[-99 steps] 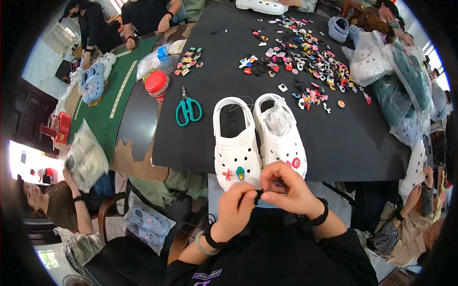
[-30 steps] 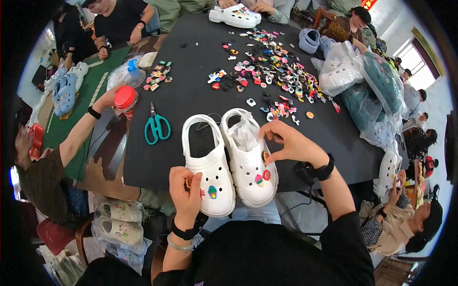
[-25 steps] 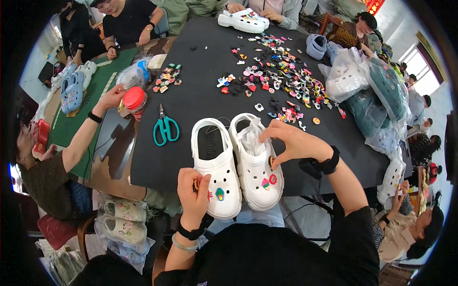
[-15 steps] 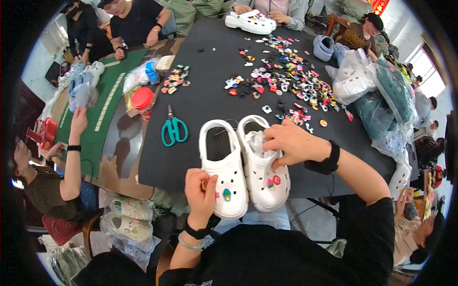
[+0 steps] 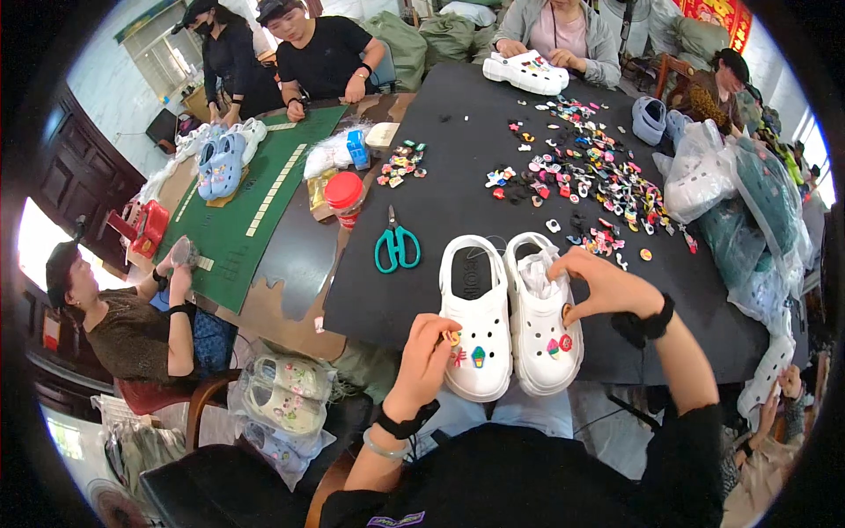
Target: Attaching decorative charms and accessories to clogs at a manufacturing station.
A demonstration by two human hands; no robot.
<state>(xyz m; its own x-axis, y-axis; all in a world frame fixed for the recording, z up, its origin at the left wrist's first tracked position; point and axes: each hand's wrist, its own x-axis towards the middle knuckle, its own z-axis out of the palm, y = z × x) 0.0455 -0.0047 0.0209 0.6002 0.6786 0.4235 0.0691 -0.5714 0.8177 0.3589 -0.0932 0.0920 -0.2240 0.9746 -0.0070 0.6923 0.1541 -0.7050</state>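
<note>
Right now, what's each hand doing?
Left hand: pinched shut on a small charm at the left clog.
Right hand: fingers pressing the right clog.

Two clogs (image 5: 510, 317) side by side at table (image 5: 458, 185) edge, scissors (image 5: 396, 246) left, charm pile (image 5: 581, 176) behind.

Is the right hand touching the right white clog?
Touching. In the head view the right hand rests on the outer edge of the right clog, fingertips pressed against its side near a charm; no gap shows.
</note>
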